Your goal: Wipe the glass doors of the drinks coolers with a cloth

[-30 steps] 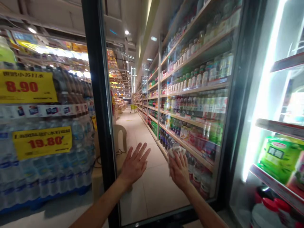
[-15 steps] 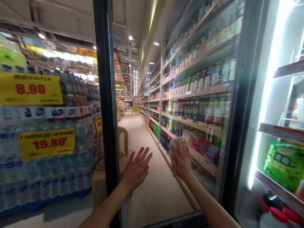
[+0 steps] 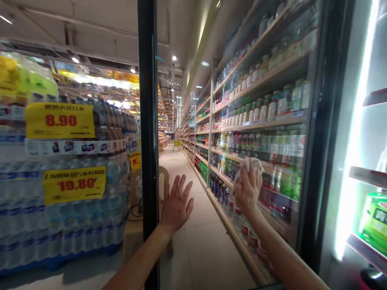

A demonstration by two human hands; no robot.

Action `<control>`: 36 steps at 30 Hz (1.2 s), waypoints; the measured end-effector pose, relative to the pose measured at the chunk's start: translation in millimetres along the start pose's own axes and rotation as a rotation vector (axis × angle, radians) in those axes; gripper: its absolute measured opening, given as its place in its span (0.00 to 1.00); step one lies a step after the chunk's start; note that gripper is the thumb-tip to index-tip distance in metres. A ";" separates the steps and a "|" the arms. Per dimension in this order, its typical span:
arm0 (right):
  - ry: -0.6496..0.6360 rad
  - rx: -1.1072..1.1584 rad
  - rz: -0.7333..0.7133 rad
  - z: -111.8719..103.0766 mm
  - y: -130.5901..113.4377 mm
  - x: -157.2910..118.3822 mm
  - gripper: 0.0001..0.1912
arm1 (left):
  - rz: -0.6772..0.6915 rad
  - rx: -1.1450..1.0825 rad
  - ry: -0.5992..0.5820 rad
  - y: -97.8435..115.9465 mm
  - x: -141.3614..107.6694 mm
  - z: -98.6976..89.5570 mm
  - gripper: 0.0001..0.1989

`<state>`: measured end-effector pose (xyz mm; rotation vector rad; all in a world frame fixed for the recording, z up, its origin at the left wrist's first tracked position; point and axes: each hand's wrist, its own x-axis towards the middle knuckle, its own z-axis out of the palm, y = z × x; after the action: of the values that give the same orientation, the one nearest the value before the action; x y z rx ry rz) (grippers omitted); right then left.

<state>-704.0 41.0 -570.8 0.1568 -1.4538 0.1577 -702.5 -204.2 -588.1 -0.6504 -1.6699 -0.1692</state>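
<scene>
At one glass door (image 3: 148, 121) — two hands (image 3: 177, 205) (image 3: 248, 192), one cloth (image 3: 255, 162).

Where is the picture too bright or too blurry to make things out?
In the head view, the light strip on the right glares almost pure white; in the same head view, small print on the yellow price sign reading 19.80 is too blurred to read, and the cloth in the right hand looks soft-edged.

7 o'clock: pale floor (image 3: 90, 278) under a blue plastic pallet (image 3: 53, 264) | 8 o'clock: pallet stacked with clear plastic bottles (image 3: 66, 239) | 3 o'clock: long pale wooden shelf (image 3: 281, 122) lined with white-labelled bottles (image 3: 263, 110) | 4 o'clock: dark-edged cooler shelf (image 3: 366, 251) bearing bright green package (image 3: 376, 223)
</scene>
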 end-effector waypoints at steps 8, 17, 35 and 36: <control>-0.308 0.117 -0.495 -2.5 -34.1 -5.8 0.29 | -0.027 0.046 0.054 -1.3 16.0 1.1 0.23; 0.004 -0.079 0.090 1.9 28.5 32.5 0.30 | -0.032 0.021 0.053 -1.2 15.4 1.5 0.26; -0.369 0.113 -0.475 -9.9 -39.1 -17.5 0.28 | -0.014 0.040 0.046 -1.3 15.7 -2.6 0.29; -0.378 0.128 -0.514 -9.5 -39.1 -15.4 0.27 | -0.011 0.041 0.041 -1.7 15.3 -2.8 0.29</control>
<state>-688.6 4.5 -587.6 0.6862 -1.7279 -0.2109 -702.0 -202.0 -572.6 -0.6033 -1.6337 -0.1548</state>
